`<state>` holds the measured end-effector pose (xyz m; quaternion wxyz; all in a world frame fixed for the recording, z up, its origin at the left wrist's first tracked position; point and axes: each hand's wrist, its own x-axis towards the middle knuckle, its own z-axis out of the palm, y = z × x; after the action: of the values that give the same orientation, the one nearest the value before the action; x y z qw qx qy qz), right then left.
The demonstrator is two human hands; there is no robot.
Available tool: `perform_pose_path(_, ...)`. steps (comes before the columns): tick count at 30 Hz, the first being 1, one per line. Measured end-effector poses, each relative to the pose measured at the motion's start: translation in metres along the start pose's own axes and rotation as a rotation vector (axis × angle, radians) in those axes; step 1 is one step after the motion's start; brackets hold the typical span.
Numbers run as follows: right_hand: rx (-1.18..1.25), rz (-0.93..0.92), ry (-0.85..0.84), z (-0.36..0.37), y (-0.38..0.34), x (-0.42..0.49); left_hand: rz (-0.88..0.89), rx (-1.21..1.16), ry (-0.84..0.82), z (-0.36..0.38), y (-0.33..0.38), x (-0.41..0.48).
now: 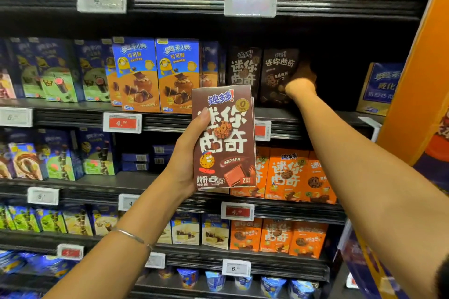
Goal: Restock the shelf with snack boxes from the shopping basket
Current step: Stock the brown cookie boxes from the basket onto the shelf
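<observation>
The left hand (pixel 187 160) clamps brown cardboard cookie boxes (pixel 226 138), not yet shelved, before the black shelf's front edge (pixel 73 118). Matching shelved boxes (pixel 277 73) stand inside; the right hand (pixel 303 76) reaches the dark gap beside them, its grip impossible to tell.

The black shelf (pixel 73 118) is carrying two brown boxes (pixel 262 75), standing upright just left of my right hand (pixel 301 82). Farther left of that hand, blue-and-orange boxes (pixel 155 75) are standing in a row. Below it, orange boxes (pixel 291 175) are lining the lower shelf (pixel 291 212), just right of my left hand (pixel 189 150).
</observation>
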<state>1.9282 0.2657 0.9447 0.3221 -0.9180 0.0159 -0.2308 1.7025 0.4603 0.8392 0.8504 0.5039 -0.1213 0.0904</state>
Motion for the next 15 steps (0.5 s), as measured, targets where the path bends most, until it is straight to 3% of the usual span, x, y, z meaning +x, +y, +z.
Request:
perform_pose_path(11, 0.073, 0.057, 0.018, 0.008, 0.003, 0.004, -0.012, 0.009, 0.018, -0.005, 0.001, 0.003)
perform_pose_path(15, 0.317, 0.056, 0.207, -0.006, 0.001, -0.032, -0.003, 0.007, 0.032, -0.006, 0.0, 0.003)
